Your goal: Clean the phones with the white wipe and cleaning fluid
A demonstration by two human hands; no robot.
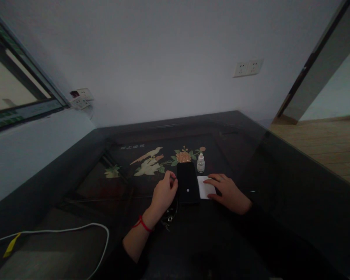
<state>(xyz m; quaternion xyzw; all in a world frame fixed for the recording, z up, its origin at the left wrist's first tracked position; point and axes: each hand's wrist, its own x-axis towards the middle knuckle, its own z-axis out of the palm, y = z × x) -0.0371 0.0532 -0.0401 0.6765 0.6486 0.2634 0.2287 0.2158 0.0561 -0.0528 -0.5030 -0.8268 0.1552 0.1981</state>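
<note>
A black flat rectangular thing, phone-like, with a small white dot (188,196), lies on the dark table in front of me. My left hand (164,191), a red cord at its wrist, is at its left edge; thumb and fingers are curled together, and what they pinch is hidden. Just below hangs or lies a dark strap with small metal charms (170,218). On the other side, my right hand (228,193) rests its spread fingertips on a white square sheet (204,187), paper or cloth, beside the black thing. A small clear dropper bottle (201,164) with a white cap stands upright behind the sheet.
The glossy black table (245,155) bears a bird and flower picture (147,165). A white cable (61,230) with a yellow tag (11,245) curves at the lower left. Wall sockets (248,68) are on the wall behind; a window is at left, a doorway at right.
</note>
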